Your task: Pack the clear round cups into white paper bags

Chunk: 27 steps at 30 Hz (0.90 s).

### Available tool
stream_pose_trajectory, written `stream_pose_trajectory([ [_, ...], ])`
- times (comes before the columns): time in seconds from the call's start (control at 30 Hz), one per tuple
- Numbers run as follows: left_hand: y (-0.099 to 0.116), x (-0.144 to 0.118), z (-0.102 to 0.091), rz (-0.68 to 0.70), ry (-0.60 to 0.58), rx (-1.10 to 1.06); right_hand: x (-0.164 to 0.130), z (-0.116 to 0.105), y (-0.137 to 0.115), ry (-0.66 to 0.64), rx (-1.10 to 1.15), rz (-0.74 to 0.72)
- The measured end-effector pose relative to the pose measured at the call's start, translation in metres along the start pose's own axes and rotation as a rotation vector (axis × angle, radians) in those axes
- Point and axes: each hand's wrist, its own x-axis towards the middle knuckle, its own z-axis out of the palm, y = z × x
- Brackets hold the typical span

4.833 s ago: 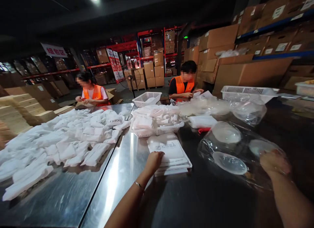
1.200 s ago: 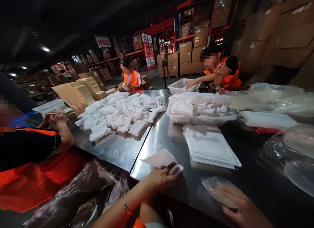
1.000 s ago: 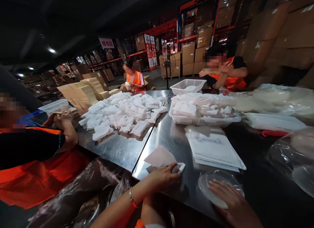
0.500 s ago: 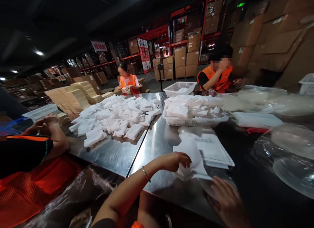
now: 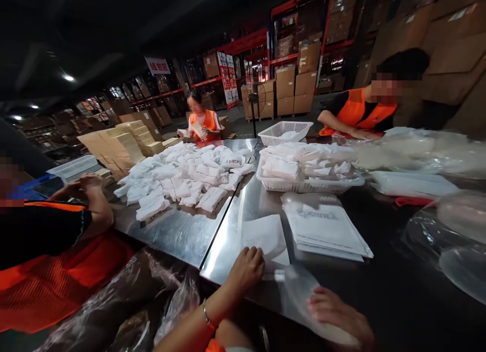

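My left hand (image 5: 248, 265), with a bracelet at the wrist, has its fingers curled closed at the lower edge of a white sheet or flat pouch (image 5: 266, 236). This white piece lies near the table's front edge. My right hand (image 5: 337, 311) is closed on a translucent plastic bag (image 5: 298, 291), which stretches below the white piece toward my left hand. Just beyond lies a stack of flat white printed pouches (image 5: 322, 223). Whether the white piece is partly inside the plastic bag I cannot tell.
White wrapped packets (image 5: 182, 175) cover the metal table's left half. A white basket (image 5: 311, 185) is full of them; another basket (image 5: 284, 133) stands behind. Clear plastic bags (image 5: 429, 149) lie right. Co-workers in orange vests sit left, opposite and at far right.
My left hand has moved left and down, and the white piece now lies flatter. The right hand has shifted slightly, with more translucent bag showing. The far-right person's hand has lowered to the table.
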Motion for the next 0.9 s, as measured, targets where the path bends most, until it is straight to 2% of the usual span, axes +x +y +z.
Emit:
stream_pose_trajectory([
  [0.07, 0.001, -0.004, -0.002, -0.006, 0.040, 0.042, 0.021, 0.016, -0.018, -0.095, 0.168, -0.083],
  [0.17, 0.001, -0.012, -0.005, -0.007, 0.157, 0.083, 0.040, 0.036, -0.027, -0.139, 0.284, -0.175],
  [0.27, 0.001, -0.019, -0.005, -0.046, 0.249, -0.033, 0.041, 0.048, -0.015, -0.161, 0.251, -0.230],
  [0.4, 0.003, -0.025, -0.004, -0.181, 0.331, -0.216, 0.037, 0.052, 0.003, -0.190, 0.209, -0.169],
  [0.5, 0.005, -0.026, -0.007, -0.214, 0.351, -0.228, 0.043, 0.051, 0.004, -0.254, 0.180, -0.163],
  [0.7, 0.005, -0.028, -0.016, -0.247, 0.333, -0.201, 0.054, 0.051, 0.004, -0.308, -0.004, -0.302],
  [0.9, 0.005, -0.025, -0.014, -0.226, 0.309, -0.184, 0.067, 0.050, 0.006, -0.357, -0.220, -0.467],
])
